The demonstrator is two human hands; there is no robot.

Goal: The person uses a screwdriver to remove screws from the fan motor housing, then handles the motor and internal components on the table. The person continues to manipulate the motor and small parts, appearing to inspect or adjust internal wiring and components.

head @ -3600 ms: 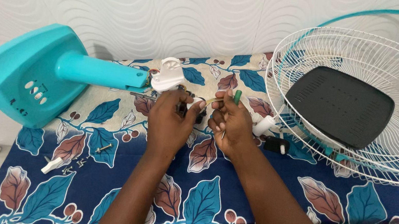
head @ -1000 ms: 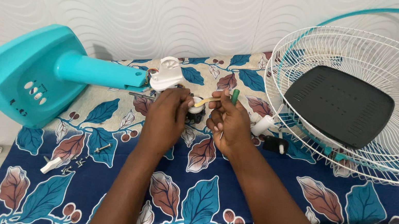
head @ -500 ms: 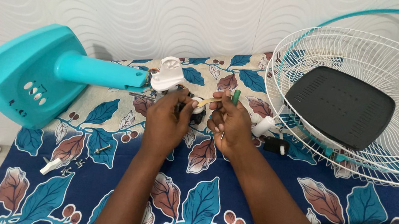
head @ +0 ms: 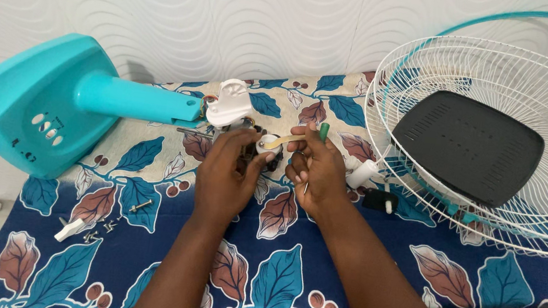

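The left hand (head: 224, 179) gripped the small white round plastic fan part (head: 267, 144), its cream strip (head: 288, 140) running rightward to the closer right hand (head: 314, 170), which pinched a green-handled screwdriver (head: 323, 132)

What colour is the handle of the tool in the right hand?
Green: the tool handle pokes up above the right hand, seen in the head view.

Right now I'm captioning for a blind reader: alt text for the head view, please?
Two hands work at a small white fan part, the right hand holding a green-handled screwdriver, the left hand steadying it, between a teal fan base and white fan grille.
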